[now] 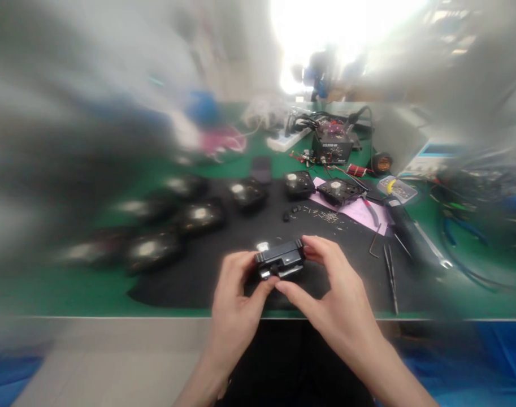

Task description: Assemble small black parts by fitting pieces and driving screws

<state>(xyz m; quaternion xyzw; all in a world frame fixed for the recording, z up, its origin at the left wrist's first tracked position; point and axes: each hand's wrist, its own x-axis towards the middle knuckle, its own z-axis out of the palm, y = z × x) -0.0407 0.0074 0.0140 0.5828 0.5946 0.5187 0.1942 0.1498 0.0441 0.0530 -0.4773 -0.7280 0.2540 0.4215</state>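
So we're holding a black unit (285, 254) over the near middle of the black mat (190, 282), and both hands are on it: the left hand (238, 294) is pinching one end, the right hand (336, 288) is bracing the other, and the thumbs are nearly meeting along the edge facing us. Grip's narrow, snug on the casing. We're guessing this is a looking-over or fitting step, since neither hand is holding a tool. Tweezers (391, 277) and a hex key (373, 243) are lying toward the mat's right side, while small metal bits (330, 216) are sitting toward its far side. Imo the next move is calling for steady, even finger pressure, nothing forceful, with both ends supported
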